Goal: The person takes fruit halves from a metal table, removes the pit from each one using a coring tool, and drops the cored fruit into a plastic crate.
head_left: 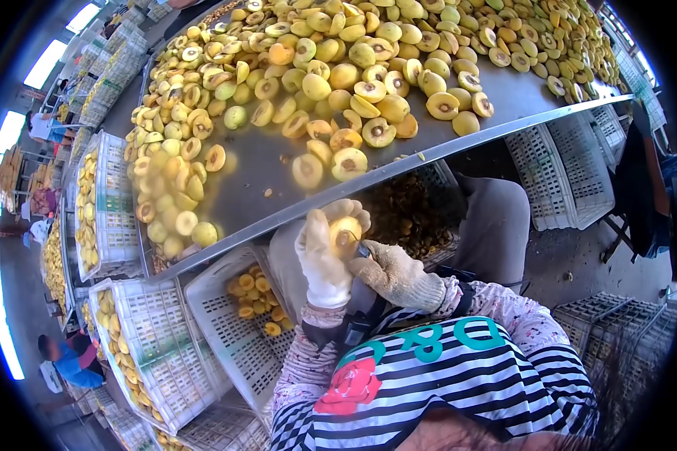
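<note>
Both of my hands wear pale work gloves and meet in front of my lap, just below the table edge. My left hand [325, 259] is wrapped round a halved yellow fruit [344, 231], like a peach or apricot, its cut face with a brown centre turned up. Against that face, my right hand [400, 278] is closed on a small dark-tipped tool [362, 250]. Most of the tool is hidden by the glove, so its exact kind does not show. Many more fruit halves [350, 162] lie on the metal table [256, 184] beyond my hands.
Under the table edge, a container holds dark pits or scraps [410, 214]. A white crate [203, 289] with some fruit halves stands left of my legs, beside fuller crates [165, 338]. Stacked white crates [560, 173] stand at right. A person in blue [83, 364] is at far left.
</note>
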A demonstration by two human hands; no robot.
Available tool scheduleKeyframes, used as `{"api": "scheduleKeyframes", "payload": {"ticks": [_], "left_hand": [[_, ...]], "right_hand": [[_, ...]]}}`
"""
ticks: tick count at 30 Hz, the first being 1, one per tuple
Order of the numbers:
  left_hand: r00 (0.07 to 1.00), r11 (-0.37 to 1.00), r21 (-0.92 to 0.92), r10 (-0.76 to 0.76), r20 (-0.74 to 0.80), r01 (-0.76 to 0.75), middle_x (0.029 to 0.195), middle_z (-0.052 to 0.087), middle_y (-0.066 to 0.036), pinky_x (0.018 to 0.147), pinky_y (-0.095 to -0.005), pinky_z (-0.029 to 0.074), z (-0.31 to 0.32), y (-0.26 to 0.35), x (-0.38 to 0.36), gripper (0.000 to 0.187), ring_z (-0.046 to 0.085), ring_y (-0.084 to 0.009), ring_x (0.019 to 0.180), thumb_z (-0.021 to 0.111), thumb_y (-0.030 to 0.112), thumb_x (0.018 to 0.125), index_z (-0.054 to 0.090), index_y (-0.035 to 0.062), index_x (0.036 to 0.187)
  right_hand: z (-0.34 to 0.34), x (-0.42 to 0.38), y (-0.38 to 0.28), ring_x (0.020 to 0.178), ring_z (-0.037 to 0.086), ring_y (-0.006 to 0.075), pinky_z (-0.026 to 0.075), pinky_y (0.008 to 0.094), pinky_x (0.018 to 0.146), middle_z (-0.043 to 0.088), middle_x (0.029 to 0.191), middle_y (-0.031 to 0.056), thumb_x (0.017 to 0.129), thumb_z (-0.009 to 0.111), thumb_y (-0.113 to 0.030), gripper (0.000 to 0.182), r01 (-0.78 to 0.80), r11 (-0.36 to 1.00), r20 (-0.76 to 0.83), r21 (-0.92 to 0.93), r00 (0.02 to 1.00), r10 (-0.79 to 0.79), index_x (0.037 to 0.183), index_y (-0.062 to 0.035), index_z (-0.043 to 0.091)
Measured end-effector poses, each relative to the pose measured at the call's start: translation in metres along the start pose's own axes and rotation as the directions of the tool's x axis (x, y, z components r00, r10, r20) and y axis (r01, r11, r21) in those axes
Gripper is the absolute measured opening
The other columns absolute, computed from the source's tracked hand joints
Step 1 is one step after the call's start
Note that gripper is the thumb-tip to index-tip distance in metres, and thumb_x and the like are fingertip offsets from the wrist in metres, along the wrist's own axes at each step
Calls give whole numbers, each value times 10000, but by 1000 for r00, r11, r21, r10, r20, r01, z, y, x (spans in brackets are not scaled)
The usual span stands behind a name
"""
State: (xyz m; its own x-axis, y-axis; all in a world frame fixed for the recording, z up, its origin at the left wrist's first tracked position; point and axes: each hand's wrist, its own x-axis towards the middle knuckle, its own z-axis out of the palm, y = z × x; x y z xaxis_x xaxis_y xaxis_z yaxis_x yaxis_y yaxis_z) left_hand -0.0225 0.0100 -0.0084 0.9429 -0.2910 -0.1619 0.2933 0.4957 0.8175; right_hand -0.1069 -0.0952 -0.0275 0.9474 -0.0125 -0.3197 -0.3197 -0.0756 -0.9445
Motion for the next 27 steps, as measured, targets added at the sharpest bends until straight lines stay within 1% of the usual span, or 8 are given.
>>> {"api": "scheduleKeyframes", "payload": {"ticks": [2,8,14,17,20,23,26,27], "left_hand": [[997,1000,3,-25,-73,25,954,714,-177,696,-340,550,8,3,-2,481,683,-260,813,495,368,1047,687,-72,1040],[927,905,367,-305,216,213,854,728,-144,670,-283,552,-2,28,12,415,687,-204,728,519,309,1034,683,-68,1089],[818,851,453,-449,361,267,845,728,-153,683,-308,580,-5,32,33,336,699,-214,722,524,216,1015,671,-69,1115],[761,796,526,-531,372,299,835,723,-156,667,-311,573,-11,28,43,355,690,-213,721,518,235,1012,666,-70,1118],[695,839,435,-526,491,327,836,708,-168,653,-337,570,-12,27,43,384,682,-250,711,497,267,1020,656,-72,1104],[748,891,153,-444,493,428,860,690,-183,674,-370,573,-10,8,35,409,680,-295,728,469,293,1028,627,-72,1123],[897,943,14,-320,305,332,966,691,-172,756,-392,575,-14,-14,32,422,687,-295,812,438,321,1057,574,-55,1192],[892,867,-212,-440,106,452,985,691,-172,797,-400,583,-14,-13,32,433,695,-298,863,430,342,1064,580,-45,1190]], "right_hand": [[-2,0,-6,854,685,325,527,398,801,708,902,161,991,572,-418,418,-39,998,-2,-59,999,39,1187,-56,644],[-8,-1,15,736,638,281,520,378,733,663,795,114,1016,532,-457,455,48,999,149,-17,988,-45,1116,-23,624],[-23,-2,8,470,366,93,340,254,428,418,605,-41,1052,445,-495,433,-408,796,578,448,811,91,840,-122,501],[-20,-8,-6,418,313,65,291,235,371,374,573,-59,1034,432,-580,471,-457,738,570,496,813,121,839,-152,464],[-18,-7,11,403,311,41,283,213,353,365,553,-74,1005,420,-646,525,-666,401,745,629,664,-65,870,-142,487],[-4,4,32,388,376,60,337,238,330,435,555,-55,964,514,-639,525,-864,14,768,503,440,-465,876,-121,532],[-9,-2,20,372,380,64,350,254,322,433,519,-47,957,535,-631,524,-821,44,715,570,468,-519,892,-111,550],[-12,-3,21,366,374,65,354,258,323,430,512,-44,955,539,-631,523,-795,76,700,602,480,-529,895,-111,552]]}}
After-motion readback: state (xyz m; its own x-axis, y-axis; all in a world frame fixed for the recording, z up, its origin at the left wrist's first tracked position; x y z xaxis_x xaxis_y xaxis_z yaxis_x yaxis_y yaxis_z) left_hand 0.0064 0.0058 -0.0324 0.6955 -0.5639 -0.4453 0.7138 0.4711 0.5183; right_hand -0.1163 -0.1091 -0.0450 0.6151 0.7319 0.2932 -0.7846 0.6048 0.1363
